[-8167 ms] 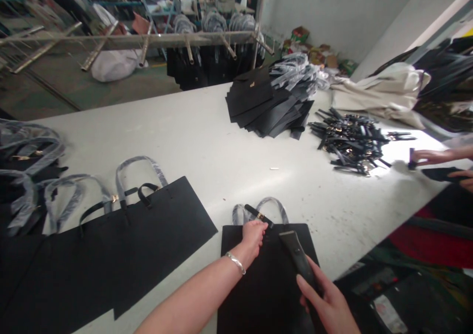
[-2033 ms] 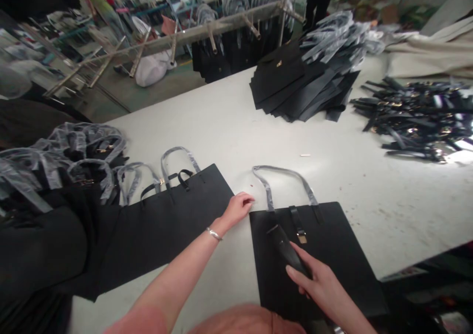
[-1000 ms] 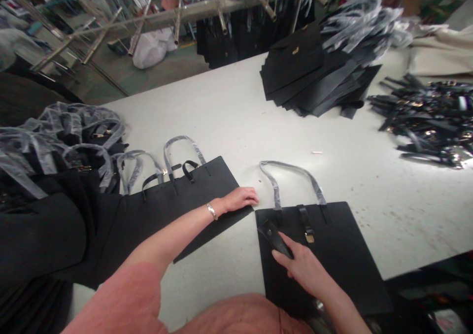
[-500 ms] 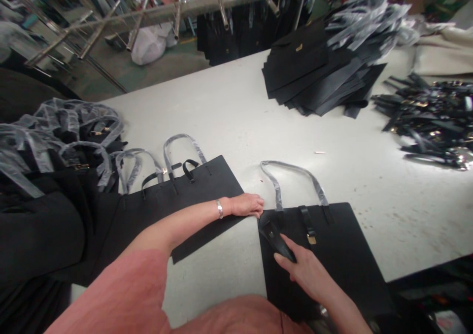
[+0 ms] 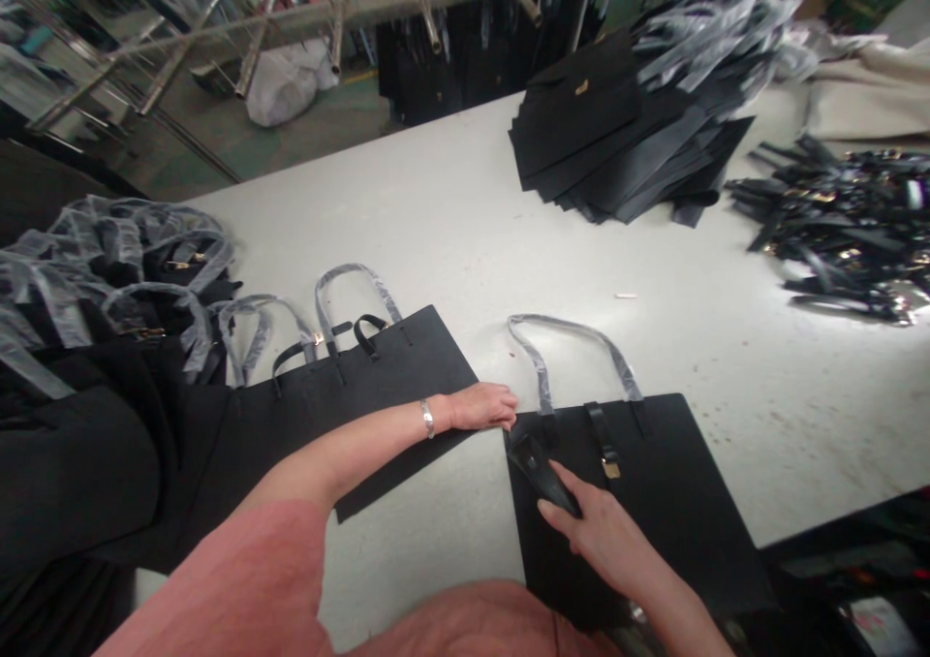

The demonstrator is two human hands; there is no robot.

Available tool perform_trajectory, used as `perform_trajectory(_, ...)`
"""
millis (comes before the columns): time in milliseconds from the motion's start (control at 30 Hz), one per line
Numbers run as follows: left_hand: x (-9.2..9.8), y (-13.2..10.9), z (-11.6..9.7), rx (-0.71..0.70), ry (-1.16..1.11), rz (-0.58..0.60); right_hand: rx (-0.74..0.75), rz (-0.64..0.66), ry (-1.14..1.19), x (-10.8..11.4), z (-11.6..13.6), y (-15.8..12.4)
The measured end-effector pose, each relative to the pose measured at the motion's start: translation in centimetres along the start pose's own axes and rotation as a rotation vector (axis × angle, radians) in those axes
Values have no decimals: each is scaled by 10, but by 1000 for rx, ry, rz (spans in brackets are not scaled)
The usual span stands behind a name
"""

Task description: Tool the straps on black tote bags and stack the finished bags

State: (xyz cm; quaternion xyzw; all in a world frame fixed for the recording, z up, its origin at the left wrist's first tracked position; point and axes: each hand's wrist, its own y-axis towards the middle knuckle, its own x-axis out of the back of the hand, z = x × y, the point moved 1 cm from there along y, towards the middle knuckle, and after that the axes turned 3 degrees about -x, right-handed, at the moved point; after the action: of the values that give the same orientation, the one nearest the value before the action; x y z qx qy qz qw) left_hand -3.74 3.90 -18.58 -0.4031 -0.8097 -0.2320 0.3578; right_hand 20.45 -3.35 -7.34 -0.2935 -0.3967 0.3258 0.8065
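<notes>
A flat black tote bag (image 5: 654, 502) lies before me, with a plastic-wrapped handle (image 5: 573, 328) and a short strap with a gold-coloured clasp (image 5: 602, 439). My left hand (image 5: 485, 406) has its fingers closed at the bag's upper left corner. In my right hand (image 5: 592, 521) is a black handheld tool (image 5: 542, 468), its exact kind unclear. The tool's wide front end rests over the same corner, just below my left fingers. Beneath my left forearm, another black tote bag (image 5: 428, 366) lies with its wrapped handle and loose strap pointing away from me.
At the left, several black bags with wrapped handles (image 5: 131, 235) are heaped. A fanned stack of black panels (image 5: 581, 143) lies at the far right, beside a pile of black straps with metal fittings (image 5: 850, 221). A metal rack (image 5: 312, 27) stands beyond the white table (image 5: 436, 211).
The view has shifted very slightly. Both hands, the tool and the bag keep the same positions relative to one another.
</notes>
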Motion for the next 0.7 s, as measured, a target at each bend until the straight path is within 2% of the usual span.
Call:
perform_trajectory(67,0,1,5,49,6,-48,-4,4,12,0,0,0)
perform_trajectory(167,5,-5,8,242,42,-222,-6,6,37,0,0,0)
perform_trajectory(233,2,-15,0,376,72,-351,-5,6,53,0,-1,0)
perform_trajectory(300,-10,-28,-20,420,82,-417,-3,7,65,-1,-2,0)
perform_trajectory(367,-35,-38,-48,307,52,-382,-4,19,70,-1,-1,0)
perform_trajectory(433,-65,-43,-76,115,-1,-300,-8,37,78,0,4,1)
perform_trajectory(500,-90,-45,-96,52,-38,-263,-9,52,88,1,13,3)
perform_trajectory(533,-98,-44,-101,65,-46,-260,-10,53,82,1,19,6)
perform_trajectory(600,-106,-42,-106,109,-38,-262,-10,32,55,1,32,14)
perform_trajectory(700,-105,-41,-105,84,8,-257,14,-3,19,-1,47,26)
